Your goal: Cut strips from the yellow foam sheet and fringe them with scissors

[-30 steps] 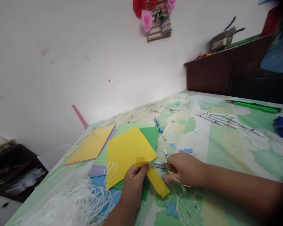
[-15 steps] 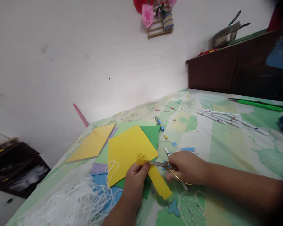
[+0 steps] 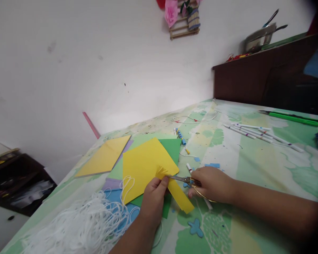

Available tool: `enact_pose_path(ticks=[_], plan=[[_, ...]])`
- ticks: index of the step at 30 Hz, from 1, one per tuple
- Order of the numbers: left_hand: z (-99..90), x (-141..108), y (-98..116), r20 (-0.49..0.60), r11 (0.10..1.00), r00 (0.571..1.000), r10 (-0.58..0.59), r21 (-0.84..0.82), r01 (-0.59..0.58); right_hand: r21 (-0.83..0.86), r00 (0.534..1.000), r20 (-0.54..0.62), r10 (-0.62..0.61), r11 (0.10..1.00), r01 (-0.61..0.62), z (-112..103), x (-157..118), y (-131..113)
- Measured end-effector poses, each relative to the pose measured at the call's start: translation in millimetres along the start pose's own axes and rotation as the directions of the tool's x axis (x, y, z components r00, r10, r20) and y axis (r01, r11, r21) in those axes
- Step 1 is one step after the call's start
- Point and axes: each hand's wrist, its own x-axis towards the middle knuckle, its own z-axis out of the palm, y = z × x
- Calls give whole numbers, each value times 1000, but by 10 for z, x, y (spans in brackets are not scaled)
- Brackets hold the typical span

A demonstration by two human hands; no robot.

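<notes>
Where your left hand (image 3: pixel 155 192) hides part of the yellow strip (image 3: pixel 181 198), you pinch it over the lower edge of the yellow sheet (image 3: pixel 145 160); right of that sheet, your right hand (image 3: pixel 211 185) curls round the scissors (image 3: pixel 183 180), whose tips are hard to make out.

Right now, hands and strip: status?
Left hand pinching strip. Right hand holding scissors, blades at strip. Strip fringed at one end. Marker partly hidden by right hand.
</notes>
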Motion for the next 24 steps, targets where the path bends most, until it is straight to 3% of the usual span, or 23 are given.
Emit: enact_pose_path(ticks=[11, 19, 24], plan=[[15, 0, 36, 79, 998, 997, -25, -55, 29, 2, 1000, 3, 19, 1000, -19, 15, 12, 0], [41, -4, 66, 83, 996, 995, -57, -57, 62, -7, 1000, -20, -11, 1000, 10, 13, 21, 18], [44, -34, 83, 27, 998, 998, -63, 7, 62, 0, 1000, -25, -6, 1000, 6, 10, 16, 15]])
